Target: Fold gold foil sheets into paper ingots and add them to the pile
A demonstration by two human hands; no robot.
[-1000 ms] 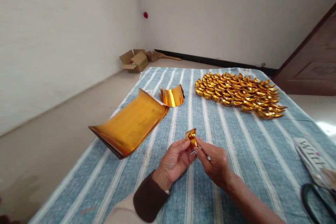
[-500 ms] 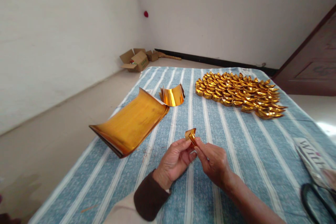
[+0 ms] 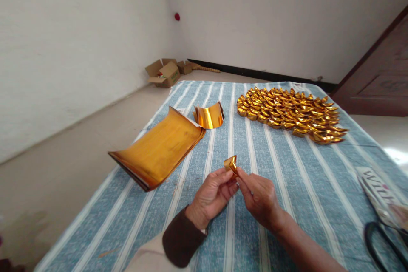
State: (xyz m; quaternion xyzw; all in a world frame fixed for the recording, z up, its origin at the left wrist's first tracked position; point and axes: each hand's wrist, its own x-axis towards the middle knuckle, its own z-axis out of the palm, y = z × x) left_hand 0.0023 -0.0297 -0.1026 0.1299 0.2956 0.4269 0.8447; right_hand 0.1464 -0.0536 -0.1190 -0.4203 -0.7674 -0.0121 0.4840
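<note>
Between my two hands is a small piece of folded gold foil paper (image 3: 230,163), held above the cloth near the middle of the table. My left hand (image 3: 212,195) pinches its lower left side with thumb and fingers. From the right, my right hand (image 3: 259,193) grips the other side between thumb and forefinger. The fingers hide the lower part of the piece. Farther off to the right lie many folded gold paper ingots (image 3: 287,112) in tight rows. To the left is a stack of large gold foil sheets (image 3: 156,148), curled at the edges, with a smaller curved stack (image 3: 210,116) behind it.
A blue and white striped cloth (image 3: 204,238) covers the table. At the right edge are black-handled scissors (image 3: 371,238) and a printed plastic packet (image 3: 378,191). Open cardboard boxes (image 3: 167,74) stand on the floor beyond the table, by the wall.
Almost nothing differs. The folded paper has tilted very slightly between my fingers, and both hands keep their grip in the same place.
</note>
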